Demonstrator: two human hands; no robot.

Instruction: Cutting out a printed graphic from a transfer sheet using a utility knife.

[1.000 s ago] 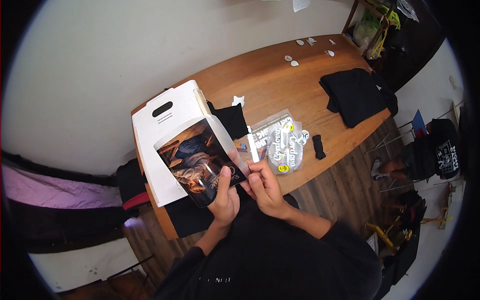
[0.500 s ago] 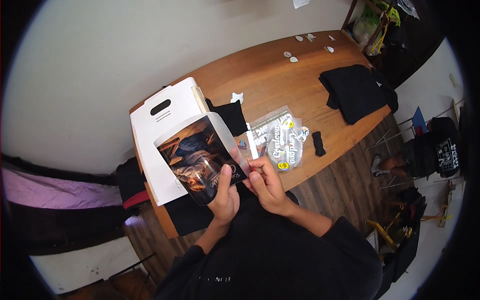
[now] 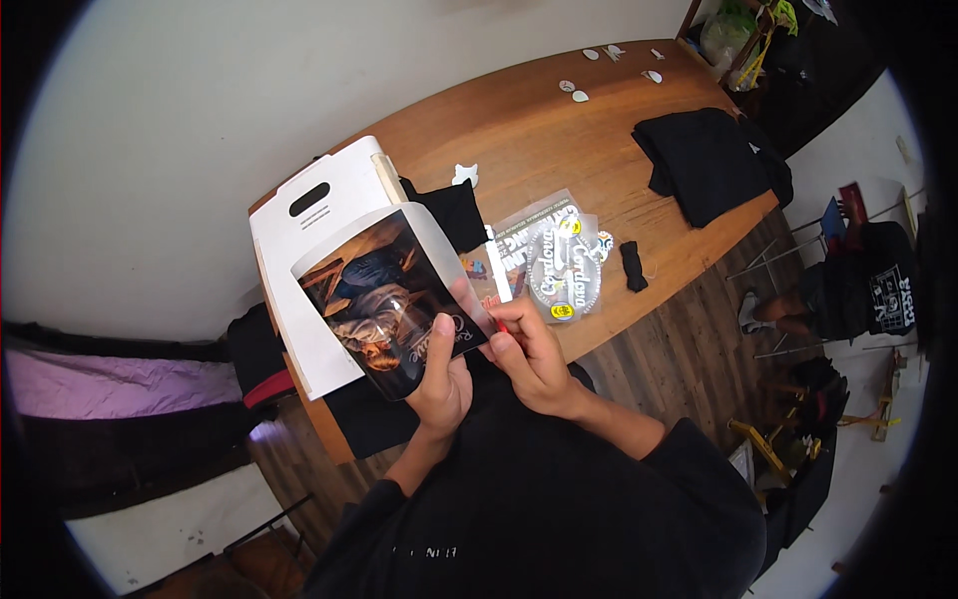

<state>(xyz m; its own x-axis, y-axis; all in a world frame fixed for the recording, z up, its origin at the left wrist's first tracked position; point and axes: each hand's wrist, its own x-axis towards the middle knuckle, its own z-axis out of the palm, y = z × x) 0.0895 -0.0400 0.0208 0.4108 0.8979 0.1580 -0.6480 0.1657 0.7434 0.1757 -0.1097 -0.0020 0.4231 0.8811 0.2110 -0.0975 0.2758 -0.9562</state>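
Observation:
A curled sheet of printed film (image 3: 384, 295) with a clear border and a dark, orange-brown picture is held up over the near left of the table. My left hand (image 3: 440, 384) is closed on its lower edge, thumb on the printed face and fingers mostly hidden behind. At the sheet's lower right corner, my right hand (image 3: 536, 364) pinches a small red thing (image 3: 501, 325) against or beside the clear border; its kind is too hidden to tell. Behind the sheet lies a white board (image 3: 289, 240) with an oval handle hole, black cloth (image 3: 461, 215) partly under it.
Clear printed film sheets (image 3: 562, 265) lie right of my hands, beside a small black cloth bundle (image 3: 633, 267). Folded black garments (image 3: 704, 165) rest at the table's (image 3: 499, 120) far right, white cut-out scraps (image 3: 579, 97) beyond. Another person (image 3: 868, 280) is on the right.
The whole view has shifted slightly, with the table higher in the picture. My hands keep their grip on the film sheet. The other person now has a red object raised.

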